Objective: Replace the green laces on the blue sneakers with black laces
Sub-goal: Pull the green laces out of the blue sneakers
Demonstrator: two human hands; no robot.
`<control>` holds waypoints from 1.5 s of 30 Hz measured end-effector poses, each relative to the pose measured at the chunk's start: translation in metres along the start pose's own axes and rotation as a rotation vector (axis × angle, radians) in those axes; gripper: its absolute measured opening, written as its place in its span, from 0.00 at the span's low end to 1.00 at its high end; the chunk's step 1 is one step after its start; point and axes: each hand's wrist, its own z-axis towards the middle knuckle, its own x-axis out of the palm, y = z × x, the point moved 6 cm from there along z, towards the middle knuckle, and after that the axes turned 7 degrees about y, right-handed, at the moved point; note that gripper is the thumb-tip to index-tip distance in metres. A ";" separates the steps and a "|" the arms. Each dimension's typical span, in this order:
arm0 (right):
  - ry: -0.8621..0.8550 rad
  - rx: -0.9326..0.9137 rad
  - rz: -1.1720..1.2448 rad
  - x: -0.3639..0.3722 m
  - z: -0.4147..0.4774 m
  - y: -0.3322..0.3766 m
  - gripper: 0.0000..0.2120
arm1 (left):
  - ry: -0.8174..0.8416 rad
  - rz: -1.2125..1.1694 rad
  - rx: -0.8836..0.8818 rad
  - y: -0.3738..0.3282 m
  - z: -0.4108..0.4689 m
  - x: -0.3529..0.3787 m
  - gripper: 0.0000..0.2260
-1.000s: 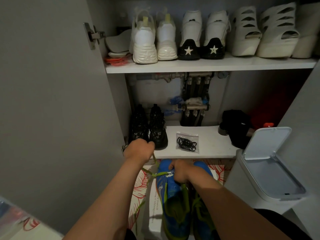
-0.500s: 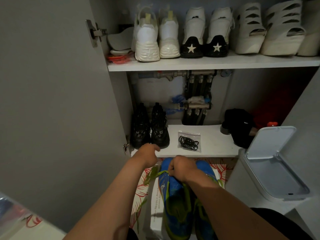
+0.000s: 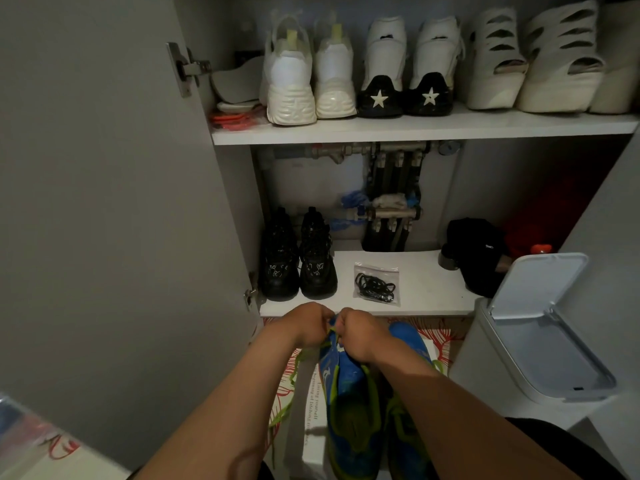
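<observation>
- The left forearm (image 3: 221,410) and right forearm (image 3: 450,410) are bare along all of their visible length.
- The left hand (image 3: 308,323) and right hand (image 3: 360,336) are bare as well.
- A plain black garment (image 3: 580,454) covers the leg at the lower right corner; its kind cannot be told.
- A small dark patch (image 3: 265,474) of cloth shows at the bottom edge between the forearms.

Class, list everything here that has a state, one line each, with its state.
Left hand, pinches green lace.
Right hand, grips blue sneaker.
Green lace, partly pulled out, trailing.
Bag of black laces, lying unused on shelf.
Bin lid, raised open.
Cabinet door, open.
</observation>
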 end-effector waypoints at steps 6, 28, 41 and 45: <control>0.029 -0.007 0.077 0.000 -0.001 -0.003 0.10 | 0.063 -0.066 -0.062 0.008 0.006 0.018 0.18; -0.189 0.089 0.595 -0.025 0.008 -0.020 0.14 | -0.305 -0.305 -0.035 0.007 0.016 -0.005 0.15; 0.108 0.050 0.224 -0.003 0.001 -0.003 0.08 | -0.688 -0.922 0.172 -0.012 -0.014 -0.059 0.12; -0.002 0.030 0.324 -0.017 0.002 -0.003 0.09 | -0.641 -0.704 0.120 -0.007 -0.012 -0.054 0.14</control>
